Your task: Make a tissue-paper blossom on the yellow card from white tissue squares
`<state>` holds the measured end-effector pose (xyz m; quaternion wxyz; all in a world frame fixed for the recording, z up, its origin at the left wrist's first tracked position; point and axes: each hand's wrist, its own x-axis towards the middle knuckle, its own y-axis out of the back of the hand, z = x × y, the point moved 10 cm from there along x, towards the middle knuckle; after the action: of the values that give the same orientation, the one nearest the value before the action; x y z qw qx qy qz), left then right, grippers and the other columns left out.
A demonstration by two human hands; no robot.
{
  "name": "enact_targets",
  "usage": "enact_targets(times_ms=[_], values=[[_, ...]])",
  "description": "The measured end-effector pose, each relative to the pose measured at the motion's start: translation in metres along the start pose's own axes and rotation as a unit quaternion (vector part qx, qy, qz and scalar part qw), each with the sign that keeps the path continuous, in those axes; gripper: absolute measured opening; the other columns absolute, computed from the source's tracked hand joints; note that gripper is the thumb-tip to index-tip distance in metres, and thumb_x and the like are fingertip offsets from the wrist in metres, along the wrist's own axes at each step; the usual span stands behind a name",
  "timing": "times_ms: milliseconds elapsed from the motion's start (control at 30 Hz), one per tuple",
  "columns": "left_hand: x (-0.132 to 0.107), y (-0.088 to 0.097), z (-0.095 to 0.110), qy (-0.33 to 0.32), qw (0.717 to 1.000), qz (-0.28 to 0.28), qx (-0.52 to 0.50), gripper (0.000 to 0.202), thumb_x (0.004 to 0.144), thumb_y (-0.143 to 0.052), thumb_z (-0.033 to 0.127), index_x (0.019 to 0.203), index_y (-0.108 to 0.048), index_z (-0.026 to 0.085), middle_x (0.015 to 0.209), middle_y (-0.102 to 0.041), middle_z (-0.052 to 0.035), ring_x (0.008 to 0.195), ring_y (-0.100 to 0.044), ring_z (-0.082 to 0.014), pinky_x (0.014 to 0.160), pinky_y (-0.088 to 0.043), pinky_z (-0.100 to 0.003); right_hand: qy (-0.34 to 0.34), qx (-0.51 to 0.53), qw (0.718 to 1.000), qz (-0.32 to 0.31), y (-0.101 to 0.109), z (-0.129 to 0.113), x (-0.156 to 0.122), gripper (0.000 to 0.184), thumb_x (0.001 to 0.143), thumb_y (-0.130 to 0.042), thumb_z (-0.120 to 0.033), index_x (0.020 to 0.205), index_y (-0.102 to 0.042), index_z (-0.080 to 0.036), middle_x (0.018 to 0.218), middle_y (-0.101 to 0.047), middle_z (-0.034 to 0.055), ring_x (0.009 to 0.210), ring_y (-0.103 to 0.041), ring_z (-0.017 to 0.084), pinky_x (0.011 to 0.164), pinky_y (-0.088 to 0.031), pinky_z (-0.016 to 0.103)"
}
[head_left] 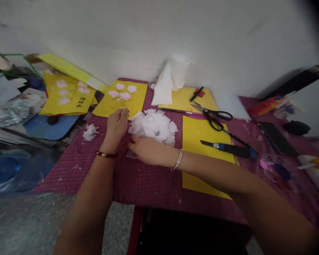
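A loose heap of torn white tissue paper (155, 124) lies mid-table on the red checked cloth. At its left edge is my left hand (117, 124), closed, its thumb and fingers together; anything in them is hidden. My right hand (145, 149) reaches across the front of the heap with its fingers curled in at the near left side. Those fingertips are partly hidden, so what they grip cannot be made out. White paper shows under that hand. A small crumpled tissue clump (90, 132) lies farther left.
Yellow sheets with pink blossoms (119, 97) lie behind and left. To the right are a plain yellow sheet (194, 134), black scissors (215, 115), a utility knife (228, 148) with its blade out, and a paint palette (278, 171). Folded white tissue (163, 86) leans by the wall.
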<state>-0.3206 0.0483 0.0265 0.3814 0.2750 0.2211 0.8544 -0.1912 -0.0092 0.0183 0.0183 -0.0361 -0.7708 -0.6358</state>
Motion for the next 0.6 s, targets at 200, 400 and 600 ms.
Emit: enact_targets(times_ms=[200, 400, 600], values=[[-0.002, -0.008, -0.004, 0.031, 0.999, -0.013, -0.036, 0.034, 0.091, -0.040, 0.041, 0.077, -0.060, 0.017, 0.078, -0.065, -0.0073, 0.070, -0.058, -0.0172, 0.061, -0.044, -0.029, -0.002, 0.039, 0.999, -0.007, -0.009, 0.006, 0.011, 0.017, 0.090, -0.044, -0.006, 0.092, -0.060, -0.010, 0.088, -0.066, 0.0111, 0.071, -0.056, 0.015, 0.063, -0.037, 0.029], [-0.005, -0.017, -0.003, 0.011, 0.999, -0.037, -0.024, 0.034, 0.091, -0.038, 0.040, 0.074, -0.058, 0.019, 0.072, -0.061, -0.0051, 0.070, -0.055, -0.0167, 0.062, -0.042, -0.028, -0.086, 0.088, 0.988, 0.098, 0.057, 0.044, -0.008, 0.016, 0.088, -0.045, -0.014, 0.090, -0.060, -0.014, 0.089, -0.064, 0.0063, 0.081, -0.055, 0.016, 0.075, -0.040, 0.027], [-0.012, -0.031, 0.011, -0.012, 0.996, -0.089, 0.003, 0.036, 0.091, -0.036, 0.043, 0.078, -0.059, 0.018, 0.081, -0.064, -0.0060, 0.078, -0.057, -0.0198, 0.071, -0.045, -0.033, -0.153, 0.038, 0.983, 0.093, 0.089, 0.092, -0.064, 0.038, 0.083, -0.050, -0.010, 0.120, -0.057, -0.014, 0.125, -0.054, 0.0134, 0.100, -0.058, 0.021, 0.087, -0.044, 0.033]])
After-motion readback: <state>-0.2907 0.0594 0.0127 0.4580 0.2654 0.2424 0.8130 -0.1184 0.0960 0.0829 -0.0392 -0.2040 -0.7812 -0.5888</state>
